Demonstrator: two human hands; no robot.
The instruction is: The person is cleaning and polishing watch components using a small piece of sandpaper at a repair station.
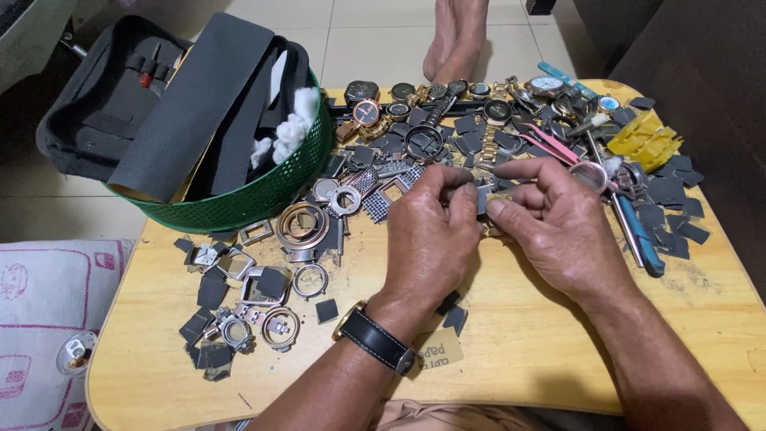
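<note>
both hands hover knuckles-up over the pale wooden table (519, 335); left hand (431, 235) and right hand (550, 219) pinch a small dark grey piece (481, 199) between curled fingertips.

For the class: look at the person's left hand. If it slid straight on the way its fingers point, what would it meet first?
The left hand points up and right, so it would probably first meet the small dark piece pinched between both hands, then the right hand; depth is unclear.

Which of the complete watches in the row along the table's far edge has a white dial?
The round watch at the right end of the row, with a light blue strap; the others show dark dials.
</note>
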